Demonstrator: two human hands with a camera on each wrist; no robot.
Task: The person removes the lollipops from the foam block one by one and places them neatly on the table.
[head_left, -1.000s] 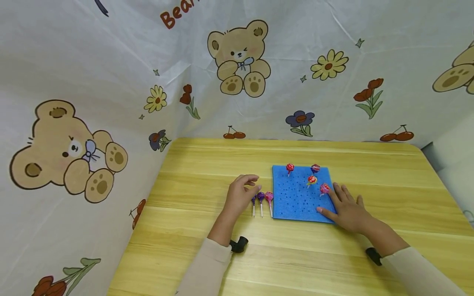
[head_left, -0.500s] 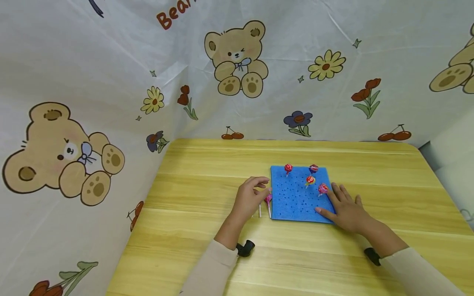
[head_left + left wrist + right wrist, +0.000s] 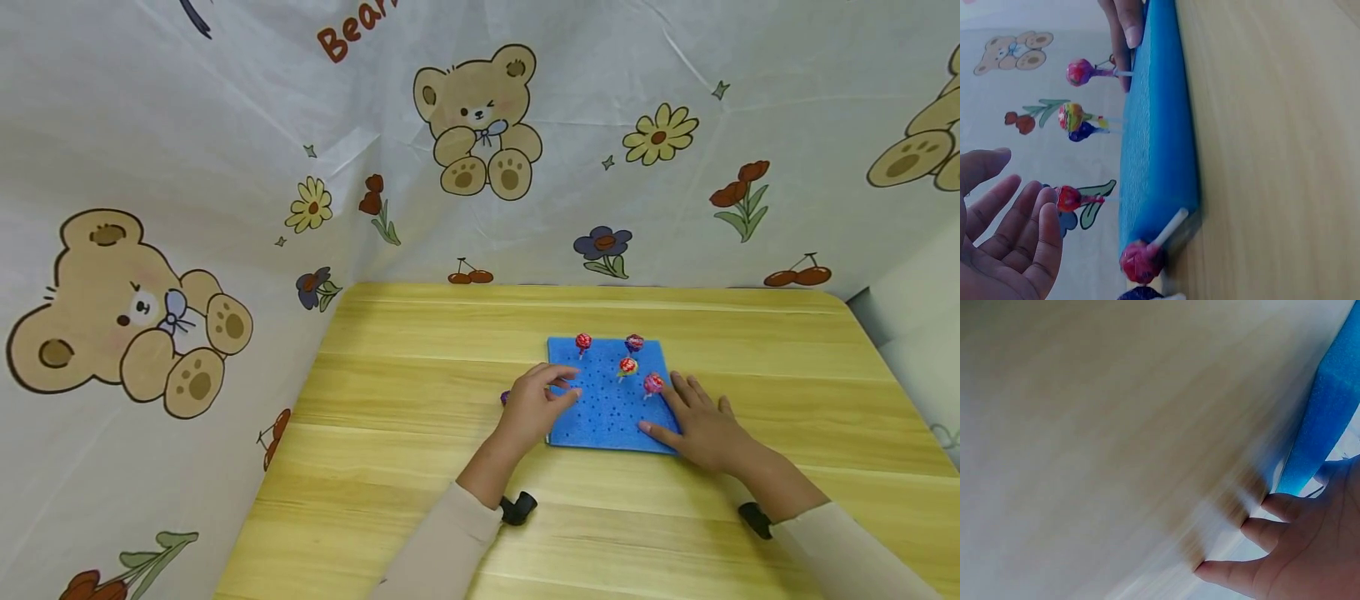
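Lollipops [image 3: 654,383], four of them, stand in the blue foam block [image 3: 611,429]; at least two loose ones [image 3: 1140,264] lie by its left edge, apparently left to plant. Left hand [image 3: 532,407], relaxed, empty, hovers above; right hand [image 3: 708,431], spread, grasping nothing, touches its right edge.

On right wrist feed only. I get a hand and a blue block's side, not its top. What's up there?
Observer: Four lollipops stand with their sticks in the top of the blue block.
Operator: Is the left hand holding anything?
Observer: No, the left wrist view shows it holding nothing.
Operator: Any loose candy near the block?
Observer: Yes, a pink lollipop lies by one corner, in the left wrist view; I can't tell if it touches.
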